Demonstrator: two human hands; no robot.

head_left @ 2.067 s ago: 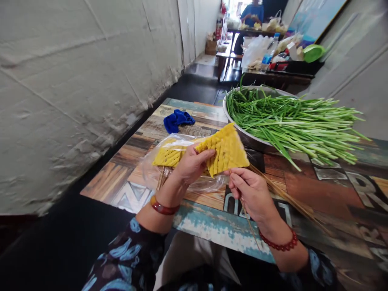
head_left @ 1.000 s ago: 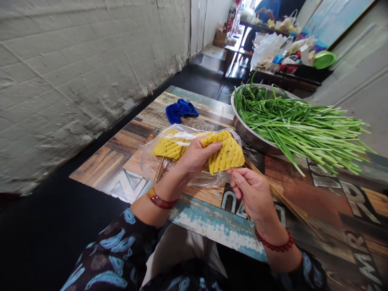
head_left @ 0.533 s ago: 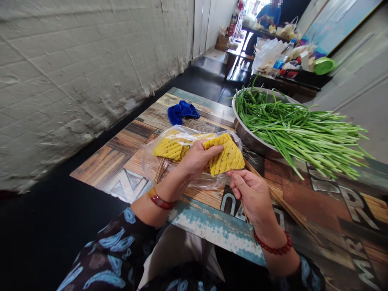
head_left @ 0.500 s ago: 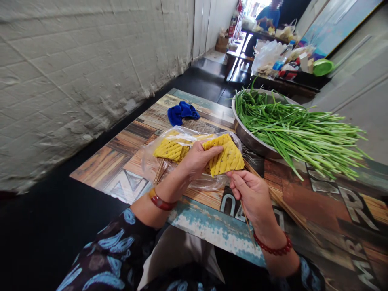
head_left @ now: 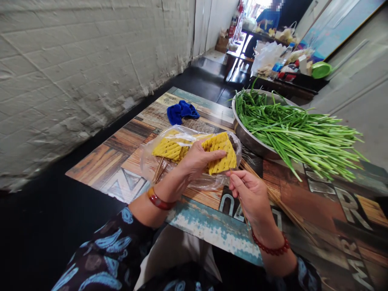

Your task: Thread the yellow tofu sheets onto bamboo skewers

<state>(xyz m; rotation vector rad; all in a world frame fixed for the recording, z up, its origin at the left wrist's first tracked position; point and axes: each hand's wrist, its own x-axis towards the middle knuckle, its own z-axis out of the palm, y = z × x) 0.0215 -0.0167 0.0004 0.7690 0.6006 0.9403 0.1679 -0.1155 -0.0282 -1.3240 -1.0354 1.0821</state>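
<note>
A yellow slitted sheet of food (head_left: pixel 222 155) is pinched in my left hand (head_left: pixel 197 159), the thumb lying across its face. Below its lower right corner, my right hand (head_left: pixel 247 190) pinches a thin wooden skewer (head_left: pixel 244 210), whose tip meets the sheet's bottom edge. Underneath and to the left, a clear plastic bag (head_left: pixel 148 155) lies on the table with more yellow pieces (head_left: pixel 168 148) on it, skewers (head_left: pixel 158 171) sticking out of them. A bundle of loose skewers (head_left: pixel 285 206) lies to the right, partly behind my right hand.
A metal bowl (head_left: pixel 254 139) heaped with long green stalks (head_left: pixel 309 137) stands at the right of the patterned table (head_left: pixel 106 161). A blue cloth (head_left: pixel 182 112) lies near the far edge. Farther back are a cluttered table and a person in blue (head_left: pixel 269 19).
The yellow sheet in my left hand has turned slightly, its right corner drawn in to the left. My right hand has shifted a little left with the skewer.
</note>
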